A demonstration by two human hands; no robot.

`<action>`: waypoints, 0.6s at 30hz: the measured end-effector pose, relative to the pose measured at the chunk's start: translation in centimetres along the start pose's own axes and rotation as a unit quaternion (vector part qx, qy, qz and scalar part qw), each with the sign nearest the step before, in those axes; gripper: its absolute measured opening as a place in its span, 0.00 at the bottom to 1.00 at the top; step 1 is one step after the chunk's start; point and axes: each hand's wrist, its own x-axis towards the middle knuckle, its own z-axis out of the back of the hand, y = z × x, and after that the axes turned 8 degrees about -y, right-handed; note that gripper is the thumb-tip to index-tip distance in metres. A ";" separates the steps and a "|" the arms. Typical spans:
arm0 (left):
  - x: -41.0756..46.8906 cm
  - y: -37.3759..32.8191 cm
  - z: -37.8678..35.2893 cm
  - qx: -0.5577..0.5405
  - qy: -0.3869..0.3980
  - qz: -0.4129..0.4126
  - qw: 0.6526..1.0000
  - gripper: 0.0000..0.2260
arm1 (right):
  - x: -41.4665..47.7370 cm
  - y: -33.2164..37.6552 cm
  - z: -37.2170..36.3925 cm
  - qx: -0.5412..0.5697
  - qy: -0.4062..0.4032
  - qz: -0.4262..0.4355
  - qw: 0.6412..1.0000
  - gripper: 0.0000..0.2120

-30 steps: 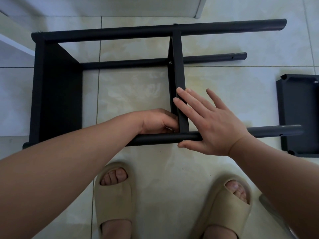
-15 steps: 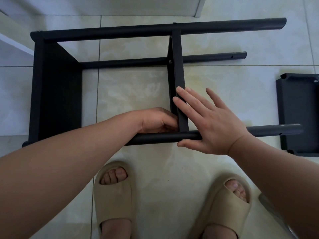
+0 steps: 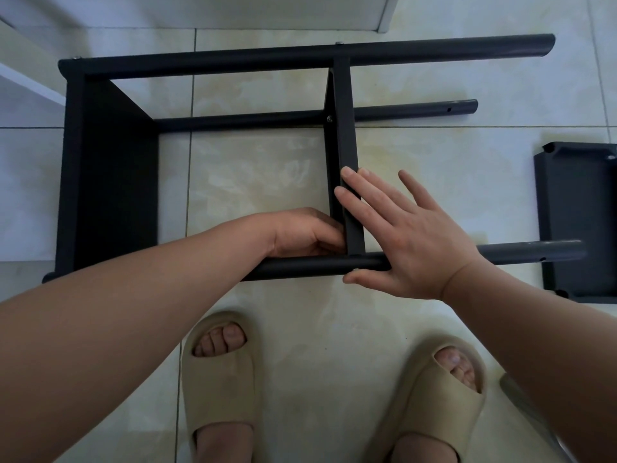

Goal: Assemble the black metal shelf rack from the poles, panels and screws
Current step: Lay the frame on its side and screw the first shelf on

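The black rack lies on its side on the tiled floor. Its far pole (image 3: 300, 58), a lower pole (image 3: 414, 111) and the near pole (image 3: 534, 250) run left to right. One panel (image 3: 110, 168) closes the left end and a middle panel (image 3: 344, 128) stands edge-up between the poles. My right hand (image 3: 410, 235) lies flat with straight fingers on the middle panel's edge and the near pole. My left hand (image 3: 307, 233) is curled at the joint of that panel and the near pole; what its fingertips hold is hidden.
A loose black panel (image 3: 581, 222) lies on the floor at the right, under the near pole's end. White furniture (image 3: 233, 11) stands behind the rack and another white piece (image 3: 20, 81) at the left. My feet in beige slippers (image 3: 220, 372) are just below the rack.
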 end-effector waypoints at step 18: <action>0.2 0.1 0.1 -0.022 0.008 0.004 1.000 0.08 | 0.0 -0.1 -0.3 0.002 -0.007 0.001 1.000 0.48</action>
